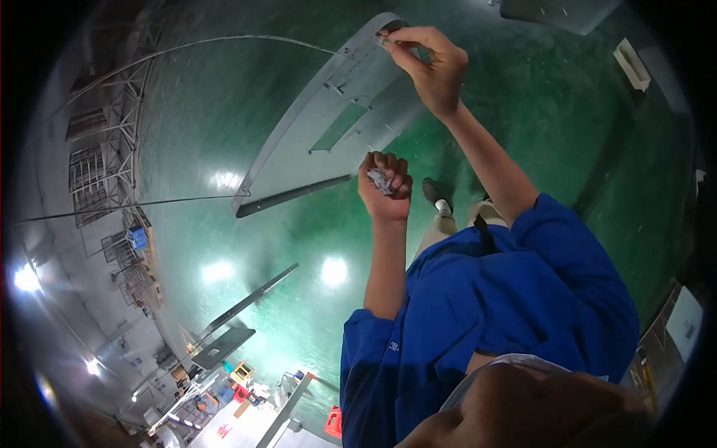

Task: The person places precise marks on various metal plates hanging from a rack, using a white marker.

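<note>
A large grey sheet panel [299, 123] hangs from thin wires above the green floor. It has a cut-out window and small holes along its curved edge. My right hand [437, 67] is at the panel's upper corner, thumb and fingertips pinched together at the rim. Whatever sits between those fingertips is small and mostly hidden; I cannot make out its kind. Lower down, by the panel's near side, my left hand [386, 196] is curled around a bunch of small whitish-grey pieces [381, 181], which show between the fingers and palm.
One wire [224, 39] runs to the panel's top edge, another [134, 209] to its lower left corner. More dark panels [224, 347] hang at the lower left. Beyond them stands a cluttered work area with a red container [333, 422]. A whitish trough-like box [632, 65] is at the upper right.
</note>
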`<action>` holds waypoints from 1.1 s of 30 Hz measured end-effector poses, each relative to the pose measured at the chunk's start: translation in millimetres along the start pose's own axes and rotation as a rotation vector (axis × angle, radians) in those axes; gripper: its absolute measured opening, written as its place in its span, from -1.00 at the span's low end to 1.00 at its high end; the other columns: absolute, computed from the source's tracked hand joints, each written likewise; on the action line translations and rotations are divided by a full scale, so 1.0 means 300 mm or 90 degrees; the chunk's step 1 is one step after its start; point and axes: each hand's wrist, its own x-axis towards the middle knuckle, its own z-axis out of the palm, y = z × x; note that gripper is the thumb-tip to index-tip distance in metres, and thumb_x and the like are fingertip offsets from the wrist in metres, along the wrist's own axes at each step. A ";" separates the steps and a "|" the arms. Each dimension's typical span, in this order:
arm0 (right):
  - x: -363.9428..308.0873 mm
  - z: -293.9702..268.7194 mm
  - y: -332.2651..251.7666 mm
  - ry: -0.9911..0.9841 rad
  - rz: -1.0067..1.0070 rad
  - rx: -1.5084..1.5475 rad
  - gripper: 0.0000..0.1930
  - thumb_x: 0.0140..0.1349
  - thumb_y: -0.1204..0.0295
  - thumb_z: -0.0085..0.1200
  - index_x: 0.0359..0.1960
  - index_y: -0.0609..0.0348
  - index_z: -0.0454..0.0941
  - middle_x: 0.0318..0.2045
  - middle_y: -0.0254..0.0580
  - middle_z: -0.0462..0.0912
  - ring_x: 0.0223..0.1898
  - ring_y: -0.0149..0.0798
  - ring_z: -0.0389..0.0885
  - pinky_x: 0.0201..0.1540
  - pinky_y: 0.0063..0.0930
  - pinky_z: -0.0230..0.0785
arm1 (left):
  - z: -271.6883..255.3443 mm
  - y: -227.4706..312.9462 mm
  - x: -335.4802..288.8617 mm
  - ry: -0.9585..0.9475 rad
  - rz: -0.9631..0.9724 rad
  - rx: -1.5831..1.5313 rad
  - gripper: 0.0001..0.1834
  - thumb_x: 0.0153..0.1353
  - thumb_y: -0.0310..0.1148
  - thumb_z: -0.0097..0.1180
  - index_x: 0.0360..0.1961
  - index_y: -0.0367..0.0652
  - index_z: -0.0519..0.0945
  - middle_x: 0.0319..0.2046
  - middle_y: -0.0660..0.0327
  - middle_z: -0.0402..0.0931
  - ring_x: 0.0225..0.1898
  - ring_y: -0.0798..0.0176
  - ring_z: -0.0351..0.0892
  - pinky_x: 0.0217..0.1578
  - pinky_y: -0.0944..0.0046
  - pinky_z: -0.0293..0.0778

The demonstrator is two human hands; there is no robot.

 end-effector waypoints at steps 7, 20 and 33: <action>0.026 0.034 0.030 0.000 -0.016 -0.033 -0.89 0.00 0.67 0.14 -0.39 0.32 0.53 -0.45 -0.22 0.64 -0.42 -0.48 0.59 -0.33 -0.67 0.45 | -0.007 0.083 0.049 -0.092 -0.073 0.034 -0.72 0.26 -0.24 -0.26 -0.55 -0.11 0.32 -0.69 0.29 0.18 -0.69 0.38 0.06 -0.82 0.48 -0.07; 0.080 0.136 0.116 -0.063 0.020 0.151 -0.87 0.02 0.70 0.12 -0.35 0.38 0.53 -0.44 -0.19 0.61 -0.37 -0.41 0.59 -0.31 -0.62 0.46 | 0.029 0.130 0.129 0.014 -0.006 0.099 -0.74 0.21 -0.22 -0.17 -0.59 -0.06 0.32 -0.74 0.30 0.18 -0.74 0.39 0.10 -0.85 0.48 -0.06; 0.151 0.252 0.235 -0.261 0.047 0.027 -0.86 0.04 0.58 0.17 -0.33 0.33 0.57 -0.32 -0.16 0.63 -0.26 -0.37 0.59 -0.15 -0.59 0.44 | 0.002 0.126 0.147 -0.013 0.091 0.022 -0.73 0.09 -0.14 -0.11 -0.63 -0.06 0.35 -0.72 0.30 0.22 -0.77 0.40 0.11 -0.83 0.46 -0.13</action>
